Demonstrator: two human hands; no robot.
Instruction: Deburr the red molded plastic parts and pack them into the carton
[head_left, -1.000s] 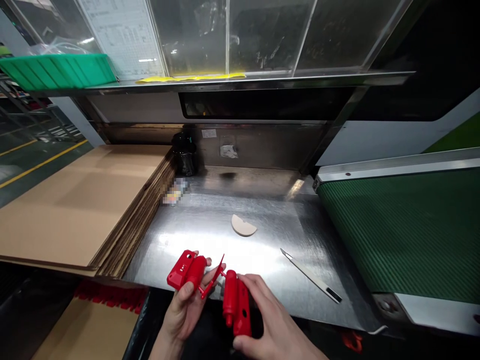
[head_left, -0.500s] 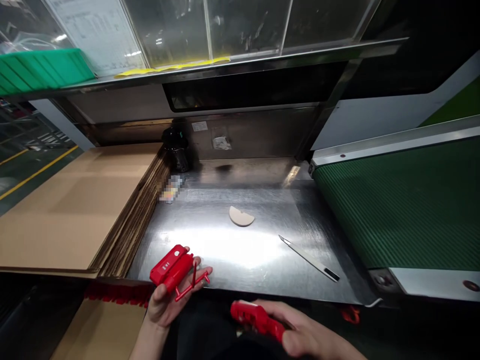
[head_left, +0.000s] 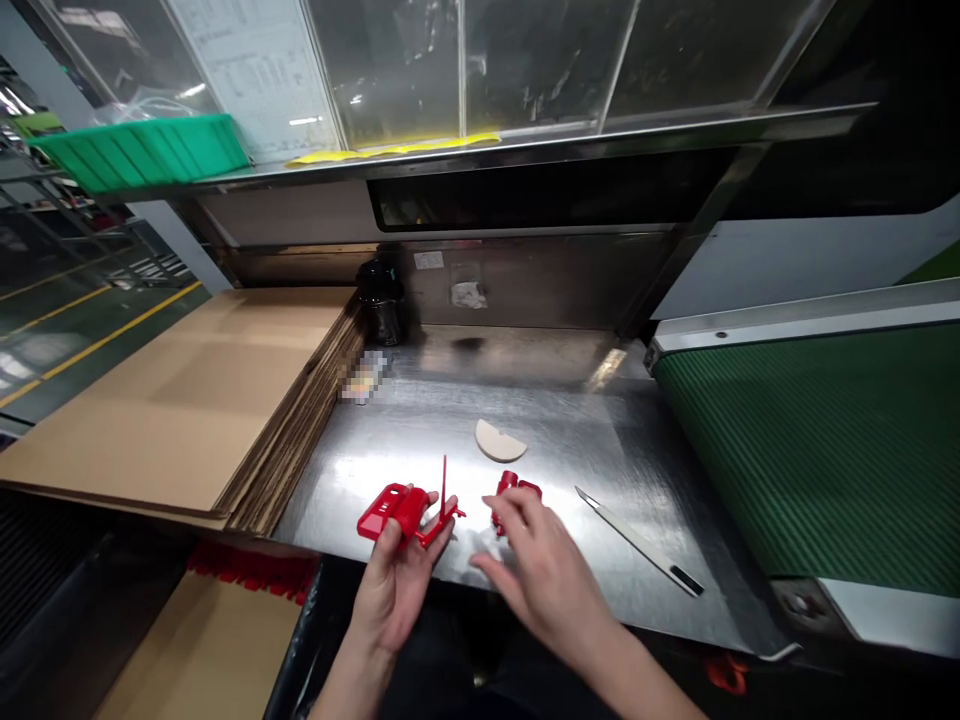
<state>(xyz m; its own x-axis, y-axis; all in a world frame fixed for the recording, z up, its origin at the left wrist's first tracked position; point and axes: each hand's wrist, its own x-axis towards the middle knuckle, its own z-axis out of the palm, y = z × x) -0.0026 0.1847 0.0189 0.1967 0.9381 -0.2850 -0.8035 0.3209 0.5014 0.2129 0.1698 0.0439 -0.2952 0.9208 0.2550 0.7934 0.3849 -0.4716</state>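
Left hand (head_left: 397,590) is holding a red part (head_left: 409,510), thumb and fingers wrapping its near end. Right hand (head_left: 553,575) is holding nothing, fingers parted; second red part (head_left: 508,482) is lying on the worktop (head_left: 420,420) at their tips, contact unclear.

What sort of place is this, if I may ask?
It looks like a factory workstation, judging by the metal bench, the green conveyor belt and the stacked cardboard.
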